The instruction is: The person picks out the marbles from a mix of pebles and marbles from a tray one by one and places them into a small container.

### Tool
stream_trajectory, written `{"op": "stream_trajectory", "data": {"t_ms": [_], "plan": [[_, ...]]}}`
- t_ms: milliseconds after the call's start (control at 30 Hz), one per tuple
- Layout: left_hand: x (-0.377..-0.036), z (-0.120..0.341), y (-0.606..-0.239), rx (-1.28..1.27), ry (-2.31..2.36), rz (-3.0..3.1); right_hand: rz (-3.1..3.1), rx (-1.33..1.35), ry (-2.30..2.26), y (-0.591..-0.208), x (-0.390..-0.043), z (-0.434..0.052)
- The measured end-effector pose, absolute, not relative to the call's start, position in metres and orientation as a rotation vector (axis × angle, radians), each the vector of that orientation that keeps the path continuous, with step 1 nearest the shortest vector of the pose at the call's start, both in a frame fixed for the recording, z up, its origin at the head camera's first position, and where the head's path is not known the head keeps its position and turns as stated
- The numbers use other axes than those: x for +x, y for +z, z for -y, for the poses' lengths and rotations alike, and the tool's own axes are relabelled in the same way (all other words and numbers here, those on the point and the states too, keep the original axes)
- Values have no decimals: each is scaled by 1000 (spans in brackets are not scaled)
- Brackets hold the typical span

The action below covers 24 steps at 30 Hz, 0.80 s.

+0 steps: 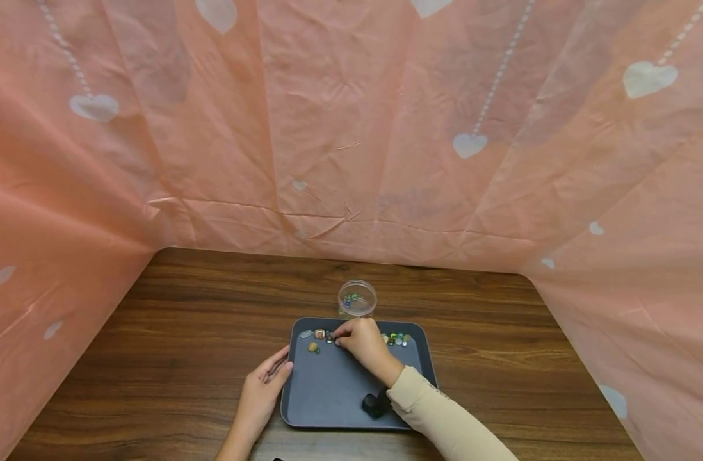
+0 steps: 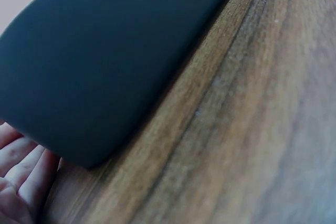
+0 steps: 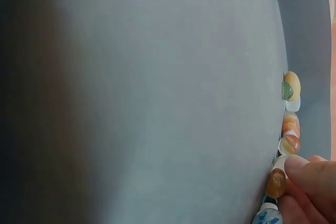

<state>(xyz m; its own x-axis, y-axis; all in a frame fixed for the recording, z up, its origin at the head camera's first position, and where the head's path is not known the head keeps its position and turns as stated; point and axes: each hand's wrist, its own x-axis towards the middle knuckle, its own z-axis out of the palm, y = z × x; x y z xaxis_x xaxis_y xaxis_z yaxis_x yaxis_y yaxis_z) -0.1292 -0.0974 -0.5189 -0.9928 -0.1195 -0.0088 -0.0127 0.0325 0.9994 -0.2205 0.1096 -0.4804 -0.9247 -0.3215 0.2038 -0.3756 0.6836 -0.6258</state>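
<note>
My right hand (image 1: 363, 342) reaches over the dark grey tray (image 1: 334, 397) to its far side. Thumb and fingers pinch a small pale pebble (image 3: 280, 164), partly hidden by the thumb. Close around it in the right wrist view are a brown pebble (image 3: 276, 183), an orange-streaked marble (image 3: 289, 145) and a blue-patterned marble (image 3: 268, 216). My left hand (image 1: 261, 390) grips the tray's left edge, thumb at the rim and fingers against the outer wall. In the left wrist view its fingers (image 2: 31, 174) show beside the tray's corner.
A clear round container (image 1: 357, 299) with small green and blue pieces stands behind the tray. More glass pieces (image 1: 399, 340) lie at the tray's far right. A black object (image 1: 374, 405) sits near my right wrist. Pink curtain (image 1: 340, 141) surrounds the wooden table (image 1: 501, 358).
</note>
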Motion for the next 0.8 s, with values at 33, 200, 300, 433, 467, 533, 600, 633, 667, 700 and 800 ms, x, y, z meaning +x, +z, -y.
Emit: {"op": "stream_trajectory", "data": {"t_ms": [33,200,300,433,467,533,600,633,667,700,800], "plan": [[-129,97,-519,143,-2130,2201,2807,588,1058,-481,-220,-109],[-129,97,-519,147,-2129,2205,2816,625,1003,-482,-218,-108],[-129,97,-519,150,-2118,2210,2821,652,1001,-481,-217,-109],[-130,97,-519,149,-2122,2208,2816,605,1067,-481,-217,-110],[-130,97,-520,149,-2124,2208,2817,565,1131,-480,-218,-111],[-130,97,-520,147,-2130,2204,2812,470,1295,-477,-219,-112],[-130,97,-520,149,-2130,2200,2781,346,1495,-473,-221,-113],[-130,97,-520,149,-2130,2199,2746,284,1619,-470,-222,-113],[-130,97,-520,148,-2128,2199,2706,221,1737,-467,-223,-114],[-130,97,-520,148,-2127,2198,2662,172,1842,-464,-224,-115],[-131,98,-520,147,-2125,2200,2499,58,2130,-455,-228,-118]]}}
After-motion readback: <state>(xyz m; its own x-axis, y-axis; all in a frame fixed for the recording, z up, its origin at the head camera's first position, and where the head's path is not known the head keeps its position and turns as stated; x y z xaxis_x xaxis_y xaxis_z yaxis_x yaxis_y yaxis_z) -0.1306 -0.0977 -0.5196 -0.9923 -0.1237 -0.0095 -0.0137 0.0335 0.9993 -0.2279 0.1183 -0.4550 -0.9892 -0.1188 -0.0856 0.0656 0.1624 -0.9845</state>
